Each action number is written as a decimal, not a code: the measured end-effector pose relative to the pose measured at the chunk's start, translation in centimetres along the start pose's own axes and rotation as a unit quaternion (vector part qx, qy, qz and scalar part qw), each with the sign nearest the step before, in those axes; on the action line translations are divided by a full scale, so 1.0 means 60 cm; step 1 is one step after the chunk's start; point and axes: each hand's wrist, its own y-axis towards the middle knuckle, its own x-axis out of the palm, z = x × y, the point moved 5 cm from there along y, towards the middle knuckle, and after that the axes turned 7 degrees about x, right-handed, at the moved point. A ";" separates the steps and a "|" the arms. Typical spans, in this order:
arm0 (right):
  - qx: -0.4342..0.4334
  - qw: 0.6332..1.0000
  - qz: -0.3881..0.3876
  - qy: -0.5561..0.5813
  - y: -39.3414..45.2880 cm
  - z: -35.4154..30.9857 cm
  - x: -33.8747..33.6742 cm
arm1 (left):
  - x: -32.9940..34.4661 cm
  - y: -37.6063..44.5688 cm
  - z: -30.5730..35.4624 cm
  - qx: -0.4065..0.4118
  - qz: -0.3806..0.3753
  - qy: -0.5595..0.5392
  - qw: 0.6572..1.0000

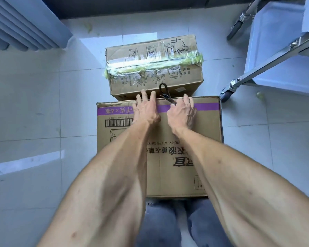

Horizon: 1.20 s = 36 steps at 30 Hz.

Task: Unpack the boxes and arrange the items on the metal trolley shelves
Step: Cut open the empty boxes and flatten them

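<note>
Detergent box (182, 145) on the floor directly in front of the kneeling person, top flaps closed, centre seam running away from the camera toward the far edge with the purple band. Nothing unpacked yet, by the look of it.

Scissors (165, 95) lie at the far end of that seam: handle loops point away over the second box, blades point back toward the person. Right hand (183, 114) is curled round the blade end, pinching it close to the cardboard. Whether the blades are apart or together cannot be told; the fingers cover them. Left hand (145, 109) lies flat, fingers spread, pressing the left flap beside the seam.

Judgement: step in hand is slitting the seal. Do it shallow, with the tip only just through the tape, since the printing suggests liquid bottles inside. Keep the left hand pressing, clear of the cut line, and draw along the seam.

Taped box (154, 66) stands just beyond, touching or nearly touching, still sealed with clear and greenish tape. Metal trolley (268, 63) at upper right, on castors.
</note>
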 end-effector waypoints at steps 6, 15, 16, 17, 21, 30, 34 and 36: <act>-0.077 0.988 -0.002 -0.134 0.000 -0.007 -0.001 | -0.005 -0.007 0.004 -0.002 -0.058 0.049 0.997; 0.050 0.965 -0.121 -0.226 -0.172 0.058 -0.092 | 0.009 -0.261 -0.009 -0.233 -0.024 -0.083 0.969; 0.048 0.957 -0.144 -0.246 -0.194 0.069 -0.092 | 0.015 -0.284 -0.004 -0.219 -0.044 -0.038 0.974; 0.041 0.951 -0.162 -0.261 -0.215 0.076 -0.091 | 0.026 -0.300 0.002 -0.204 -0.057 -0.013 0.977; 0.038 0.935 -0.178 -0.305 -0.259 0.097 -0.094 | 0.058 -0.326 0.005 -0.216 -0.084 0.006 0.973; 0.227 0.927 -0.088 -0.285 -0.245 0.189 -0.130 | 0.052 -0.338 -0.064 -0.252 -0.024 0.054 0.966; 0.241 0.922 -0.111 -0.280 -0.243 0.186 -0.134 | 0.080 -0.354 -0.056 -0.238 -0.032 0.013 0.971; 0.215 0.925 -0.111 -0.291 -0.245 0.188 -0.133 | 0.090 -0.353 -0.032 -0.169 -0.028 -0.011 0.985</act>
